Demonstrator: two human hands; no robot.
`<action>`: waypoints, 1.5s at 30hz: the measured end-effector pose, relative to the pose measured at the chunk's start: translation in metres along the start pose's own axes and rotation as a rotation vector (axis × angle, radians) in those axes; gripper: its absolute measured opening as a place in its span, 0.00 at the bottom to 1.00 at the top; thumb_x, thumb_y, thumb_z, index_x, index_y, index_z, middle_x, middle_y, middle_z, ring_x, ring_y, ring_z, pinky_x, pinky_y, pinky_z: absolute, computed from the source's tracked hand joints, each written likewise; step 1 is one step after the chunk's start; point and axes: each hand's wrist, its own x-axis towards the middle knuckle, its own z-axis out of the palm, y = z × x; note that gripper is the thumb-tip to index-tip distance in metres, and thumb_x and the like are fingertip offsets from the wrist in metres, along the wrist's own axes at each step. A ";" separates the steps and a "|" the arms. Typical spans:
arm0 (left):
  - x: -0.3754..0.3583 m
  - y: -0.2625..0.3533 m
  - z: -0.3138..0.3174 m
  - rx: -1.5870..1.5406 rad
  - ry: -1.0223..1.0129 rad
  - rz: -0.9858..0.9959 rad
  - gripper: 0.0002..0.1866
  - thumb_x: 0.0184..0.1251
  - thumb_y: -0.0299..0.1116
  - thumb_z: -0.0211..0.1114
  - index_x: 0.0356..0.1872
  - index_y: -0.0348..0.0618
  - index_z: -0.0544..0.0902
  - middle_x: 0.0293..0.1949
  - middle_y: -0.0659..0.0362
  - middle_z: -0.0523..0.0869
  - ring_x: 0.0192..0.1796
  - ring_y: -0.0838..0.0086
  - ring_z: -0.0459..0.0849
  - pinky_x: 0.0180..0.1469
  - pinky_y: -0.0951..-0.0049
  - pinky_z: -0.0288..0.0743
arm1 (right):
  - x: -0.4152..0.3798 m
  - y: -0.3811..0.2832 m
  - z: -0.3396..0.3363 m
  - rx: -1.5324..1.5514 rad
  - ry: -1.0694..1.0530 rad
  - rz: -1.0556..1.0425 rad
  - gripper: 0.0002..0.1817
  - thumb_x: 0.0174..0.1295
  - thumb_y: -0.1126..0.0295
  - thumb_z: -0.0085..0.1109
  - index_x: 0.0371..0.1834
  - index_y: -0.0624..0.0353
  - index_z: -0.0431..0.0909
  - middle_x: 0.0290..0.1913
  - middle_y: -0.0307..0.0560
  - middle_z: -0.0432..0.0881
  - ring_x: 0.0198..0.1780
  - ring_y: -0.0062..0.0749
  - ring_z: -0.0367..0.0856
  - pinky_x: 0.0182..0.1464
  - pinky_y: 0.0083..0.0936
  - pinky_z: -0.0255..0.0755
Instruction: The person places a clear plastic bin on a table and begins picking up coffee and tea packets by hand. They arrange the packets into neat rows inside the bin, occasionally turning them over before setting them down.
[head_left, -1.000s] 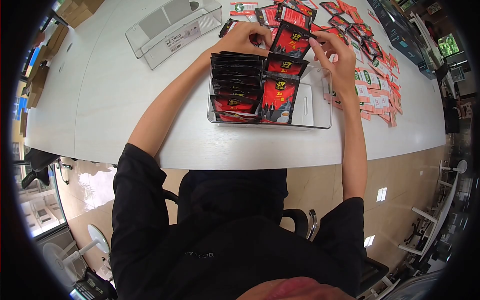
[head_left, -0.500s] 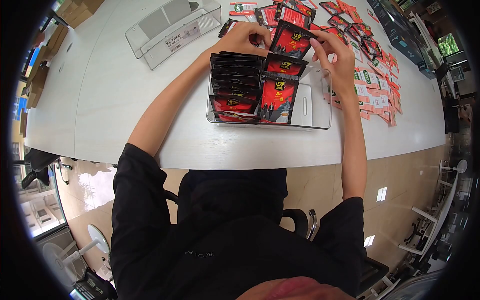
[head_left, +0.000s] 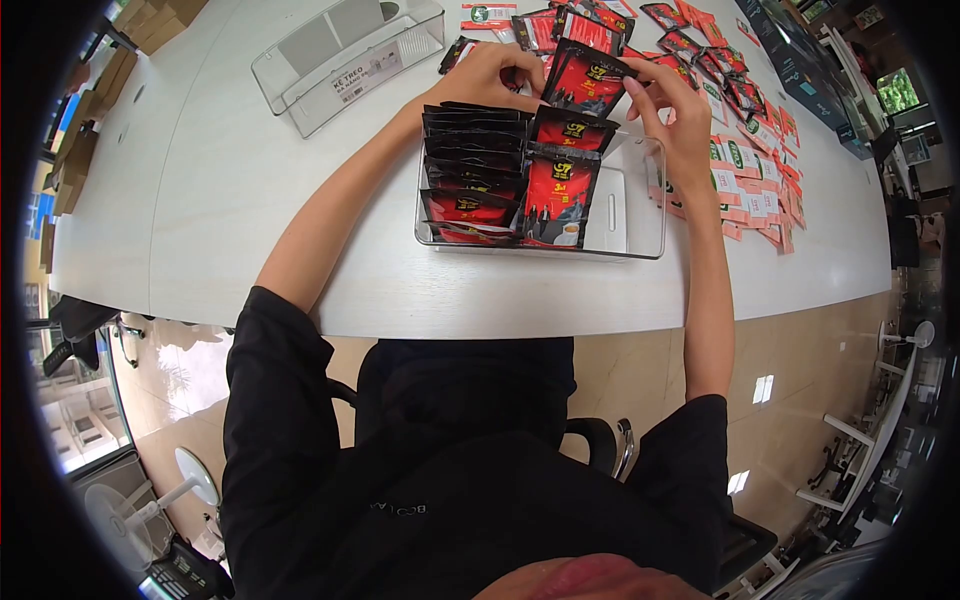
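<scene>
A black-and-red G7 coffee sachet (head_left: 590, 82) is held upright above the back of a clear plastic bin (head_left: 640, 238). My right hand (head_left: 675, 112) pinches its right edge between thumb and fingers. My left hand (head_left: 492, 76) is curled at its left edge, with some fingertips hidden behind it. Inside the bin, a tight row of sachets (head_left: 470, 180) fills the left side. Beside that row, another G7 sachet (head_left: 560, 200) leans face up, with one more sachet (head_left: 572, 130) behind it. The bin's right part shows its bare bottom.
Another clear plastic bin (head_left: 350, 75) with a paper label stands at the back left. Loose black-and-red sachets (head_left: 590, 30) lie beyond my hands. Orange-and-white sachets (head_left: 755, 190) are heaped to the right. A dark box (head_left: 800, 75) lines the table's right edge.
The held sachet has shifted very slightly and leans a little differently. Both hands stay at almost the same place.
</scene>
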 end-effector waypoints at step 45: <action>0.012 0.170 -0.073 0.291 -0.176 0.179 0.17 0.62 0.47 0.76 0.31 0.44 0.86 0.31 0.60 0.84 0.40 0.68 0.80 0.48 0.68 0.72 | -0.004 -0.022 -0.035 0.868 0.207 -0.047 0.09 0.67 0.81 0.59 0.50 0.68 0.81 0.39 0.47 0.85 0.27 0.19 0.73 0.31 0.16 0.69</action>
